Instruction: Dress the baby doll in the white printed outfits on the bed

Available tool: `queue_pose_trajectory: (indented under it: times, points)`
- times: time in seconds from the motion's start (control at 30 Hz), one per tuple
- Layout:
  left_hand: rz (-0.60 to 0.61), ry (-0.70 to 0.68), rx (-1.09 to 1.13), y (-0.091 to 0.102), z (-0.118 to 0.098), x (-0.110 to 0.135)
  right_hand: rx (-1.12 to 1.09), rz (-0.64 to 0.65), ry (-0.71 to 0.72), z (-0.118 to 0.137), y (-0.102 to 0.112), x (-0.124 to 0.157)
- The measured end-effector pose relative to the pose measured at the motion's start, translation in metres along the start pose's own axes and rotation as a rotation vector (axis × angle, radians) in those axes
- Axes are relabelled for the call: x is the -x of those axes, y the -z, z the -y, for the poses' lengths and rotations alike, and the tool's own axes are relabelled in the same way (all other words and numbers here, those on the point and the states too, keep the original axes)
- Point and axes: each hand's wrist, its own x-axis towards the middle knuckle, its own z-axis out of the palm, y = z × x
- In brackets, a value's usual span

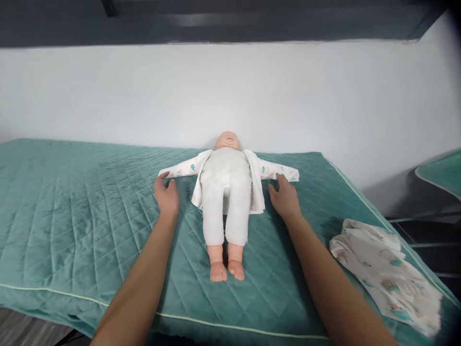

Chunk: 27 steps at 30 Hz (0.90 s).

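Note:
A baby doll [226,192] with a white cloth body lies on its back, feet toward me. Beneath its body a white baby jacket [257,187] is spread open, its printed sleeves stretched out to both sides. My left hand [166,196] rests at the end of the left-hand sleeve [182,168], fingertips at the cuff and thumb apart from the fingers. At the lower edge of the opposite sleeve [279,169], my right hand [285,197] has its fingers parted, with the fingertips touching or very near the fabric. Both doll arms are hidden.
A quilted green cover [90,230] lies over the bed, up against a white wall [144,96]. Crumpled printed baby clothing [385,269] lies at the right. Above hangs a dark overhead frame [230,21]. Another green surface [441,173] stands at the far right.

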Motion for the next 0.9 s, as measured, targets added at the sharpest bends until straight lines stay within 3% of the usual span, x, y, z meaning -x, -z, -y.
queue_pose_trajectory:
  times: [0.1, 0.33, 0.47, 0.6, 0.73, 0.83, 0.9]
  points:
    - [0.000, -0.110, -0.156, 0.000, -0.003, 0.016, -0.116, 0.010, -0.070, 0.013, 0.006, 0.035]
    - [0.454, -0.160, -0.285, 0.010, -0.008, 0.053, -0.295, 0.096, -0.129, 0.038, 0.042, 0.131]
    - [0.546, -0.209, -0.468, 0.023, -0.006, 0.063, -0.277, 0.088, -0.157, 0.036, 0.082, 0.163]
    - [0.569, -0.294, -0.594, 0.028, -0.007, 0.065, 0.046, -0.042, 0.104, 0.028, 0.133, 0.182]
    - [0.569, -0.303, -0.740, 0.024, -0.011, 0.063, 0.540, -0.164, 0.332, 0.021, 0.183, 0.192]
    - [0.533, -0.312, -0.865, 0.024, -0.014, 0.061, 0.912, -0.265, 0.338, 0.007, 0.213, 0.191]
    - [0.395, -0.322, -0.896, 0.027, -0.015, 0.060, 1.019, -0.276, 0.263, -0.007, 0.225, 0.188]
